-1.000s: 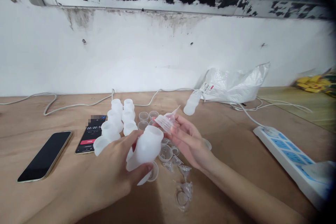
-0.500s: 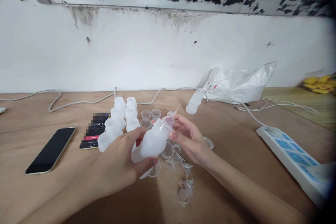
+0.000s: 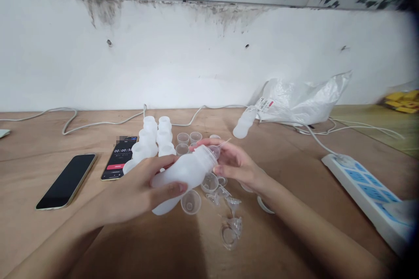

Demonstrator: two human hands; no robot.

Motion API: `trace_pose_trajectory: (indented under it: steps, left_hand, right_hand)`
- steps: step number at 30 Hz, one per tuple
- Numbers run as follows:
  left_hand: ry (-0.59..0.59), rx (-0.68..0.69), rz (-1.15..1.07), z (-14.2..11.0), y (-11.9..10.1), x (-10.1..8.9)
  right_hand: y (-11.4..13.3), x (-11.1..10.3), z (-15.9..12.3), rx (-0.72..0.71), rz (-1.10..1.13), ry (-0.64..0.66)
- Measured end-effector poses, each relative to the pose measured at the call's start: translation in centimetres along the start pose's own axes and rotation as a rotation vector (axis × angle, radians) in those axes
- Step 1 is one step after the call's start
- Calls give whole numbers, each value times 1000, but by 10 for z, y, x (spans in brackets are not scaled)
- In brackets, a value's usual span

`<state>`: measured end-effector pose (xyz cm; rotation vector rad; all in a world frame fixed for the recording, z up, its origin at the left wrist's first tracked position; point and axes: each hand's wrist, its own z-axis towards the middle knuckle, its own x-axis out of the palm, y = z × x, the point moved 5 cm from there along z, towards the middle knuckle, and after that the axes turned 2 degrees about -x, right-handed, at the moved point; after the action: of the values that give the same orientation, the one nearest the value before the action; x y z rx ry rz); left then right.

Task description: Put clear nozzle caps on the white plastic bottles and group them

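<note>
My left hand [image 3: 139,189] is wrapped round a translucent white plastic bottle [image 3: 185,172], tilted so that its ribbed neck points up and to the right. At the neck, the fingers of my right hand [image 3: 240,165] close on a clear plastic nozzle cap [image 3: 215,151] with a thin spout. The cap sits against the bottle's mouth; whether it is seated I cannot tell. Under my hands lie several loose clear funnel-shaped pieces [image 3: 233,204] and a clear round cup [image 3: 190,202]. More clear cups [image 3: 182,138] stand behind the bottle.
Two rows of white bottles [image 3: 149,137] stand left of centre, beside a phone showing a timer [image 3: 118,159]. Another phone [image 3: 67,181] lies further left. At the back are a single bottle [image 3: 244,125] and a plastic bag [image 3: 294,102]. A power strip [image 3: 363,192] lies right.
The bottle has tipped closer to horizontal, its base swinging left with my left hand. My right hand stays at the neck, and the cap's spout now points more to the right.
</note>
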<state>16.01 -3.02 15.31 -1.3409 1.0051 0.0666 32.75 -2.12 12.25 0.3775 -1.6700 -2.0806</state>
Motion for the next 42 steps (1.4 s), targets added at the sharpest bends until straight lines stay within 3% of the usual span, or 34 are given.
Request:
trace_pose_trajectory:
  steps: [6,14,29,33,36,42]
  left_hand:
    - [15,-121,210,1,-7,-2]
    - [-159,-3,338,0,0,-2]
    - [-120,28,275,2,0,3]
    - [-58,-14,227,5,3,3]
    - [39,-15,117,5,3,3]
    - [348,26,-292,3,-2,17]
  right_hand:
    - [-13,-2,5,49,76,-112]
    - [-19,-2,4,64,44,-308]
    - [-7,5,-2,110,-265,-279]
    - [-7,2,-1,107,-244,-195]
    - [-5,1,1,69,-75,-86]
    - [-2,2,1,42,146,62]
